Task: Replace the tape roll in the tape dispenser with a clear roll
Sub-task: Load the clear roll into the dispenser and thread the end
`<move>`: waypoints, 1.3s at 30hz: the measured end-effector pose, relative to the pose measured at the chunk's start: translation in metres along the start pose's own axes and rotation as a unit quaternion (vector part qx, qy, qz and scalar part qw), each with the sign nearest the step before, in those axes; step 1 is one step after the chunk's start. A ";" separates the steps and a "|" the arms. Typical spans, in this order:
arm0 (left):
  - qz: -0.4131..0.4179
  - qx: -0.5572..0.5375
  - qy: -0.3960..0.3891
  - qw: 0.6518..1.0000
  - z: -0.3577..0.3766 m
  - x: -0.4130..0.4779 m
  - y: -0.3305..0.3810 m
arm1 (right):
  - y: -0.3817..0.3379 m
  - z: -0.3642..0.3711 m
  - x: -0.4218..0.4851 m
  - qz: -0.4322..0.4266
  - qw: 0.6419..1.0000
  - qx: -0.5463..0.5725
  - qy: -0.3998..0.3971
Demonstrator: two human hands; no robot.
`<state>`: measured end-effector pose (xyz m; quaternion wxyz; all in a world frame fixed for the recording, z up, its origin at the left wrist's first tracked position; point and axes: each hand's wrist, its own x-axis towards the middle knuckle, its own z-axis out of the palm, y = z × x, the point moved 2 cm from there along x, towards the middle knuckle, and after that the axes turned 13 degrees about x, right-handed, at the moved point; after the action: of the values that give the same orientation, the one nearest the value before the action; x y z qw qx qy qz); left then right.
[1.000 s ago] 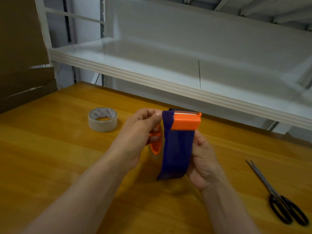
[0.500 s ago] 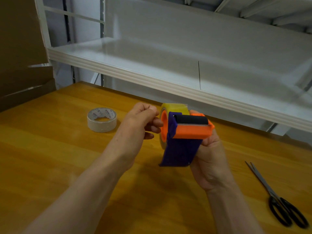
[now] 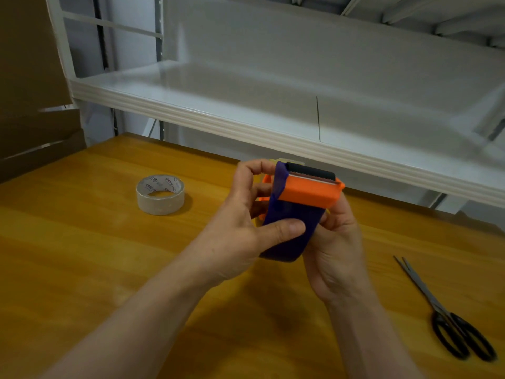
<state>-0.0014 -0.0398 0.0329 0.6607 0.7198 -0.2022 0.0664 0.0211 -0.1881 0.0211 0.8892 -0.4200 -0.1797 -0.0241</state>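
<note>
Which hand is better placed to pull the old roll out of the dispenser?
Probably the left hand: its fingers already curl around the roll side of the tape dispenser. The right hand supports the body from the other side.

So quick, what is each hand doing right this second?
Left hand: closed on the tape dispenser, thumb across its blue body.
Right hand: closed on the same dispenser, holding it from the other side.
</note>
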 end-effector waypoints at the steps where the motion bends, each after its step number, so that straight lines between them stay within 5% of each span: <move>1: 0.004 0.003 -0.005 1.000 0.000 0.000 -0.001 | 0.000 0.000 0.000 0.003 1.000 -0.002 0.003; 10: -0.005 0.018 -0.030 0.999 0.000 -0.001 -0.003 | -0.002 -0.016 0.006 -0.001 0.992 -0.126 0.013; 17: 0.004 0.026 -0.054 0.998 -0.005 -0.001 0.000 | -0.022 -0.019 0.006 0.026 0.989 -0.118 -0.082; 26: 0.072 0.188 -0.101 0.974 -0.003 0.000 0.001 | -0.040 -0.022 0.004 -0.049 0.982 -0.185 -0.008; 39: 0.104 0.283 -0.162 0.940 0.002 -0.004 0.005 | -0.052 -0.014 0.003 -0.107 0.920 -0.377 0.002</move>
<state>-0.0074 -0.0406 0.0357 0.3772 0.8534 -0.3525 0.0717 0.0175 -0.2319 0.0527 0.6573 -0.7026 -0.1996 -0.1856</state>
